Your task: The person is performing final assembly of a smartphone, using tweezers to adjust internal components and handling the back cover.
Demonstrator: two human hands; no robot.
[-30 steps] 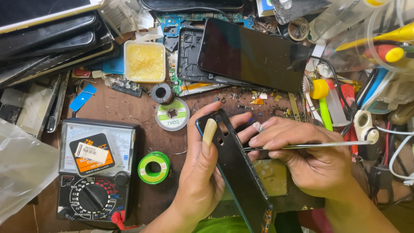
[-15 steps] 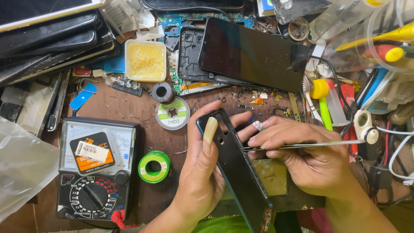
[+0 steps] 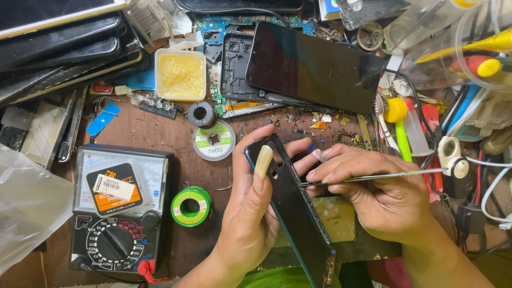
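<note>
Gripping a black phone frame [image 3: 293, 208] on edge, the left hand [image 3: 250, 213] steadied it while the right hand [image 3: 384, 197] pinched tweezers [image 3: 373, 177] at its side; disassembly looked unfinished

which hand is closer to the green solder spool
Left. The left hand holds the dark phone just right of the green solder spool, its palm close beside it. The right hand, holding tweezers, sits farther right, beyond the phone.
</note>
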